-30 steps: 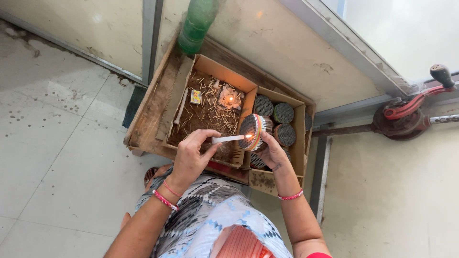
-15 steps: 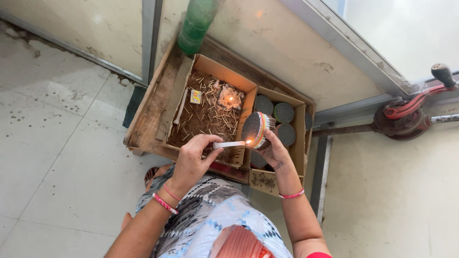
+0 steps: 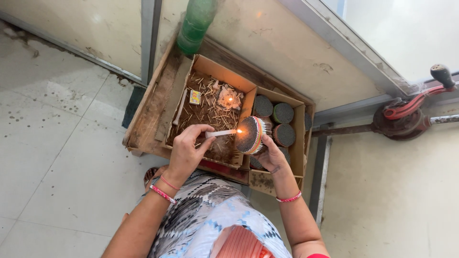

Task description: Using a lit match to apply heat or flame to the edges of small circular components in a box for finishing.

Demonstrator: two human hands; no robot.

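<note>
Beneath me lies a pale tiled floor, speckled with small dark spots. A shallow, worn wooden tray sits on it against the wall. Inside stands an open brown cardboard box littered with loose thin sticks; among them lie a small yellow matchbox and a little burning heap, perhaps wax, though I can't tell. A second cardboard box beside it holds round, dark-topped bundles. A green plastic bottle leans at the tray's far corner. Off to my right, a red hand-cranked tool lies near the grey metal frame.
</note>
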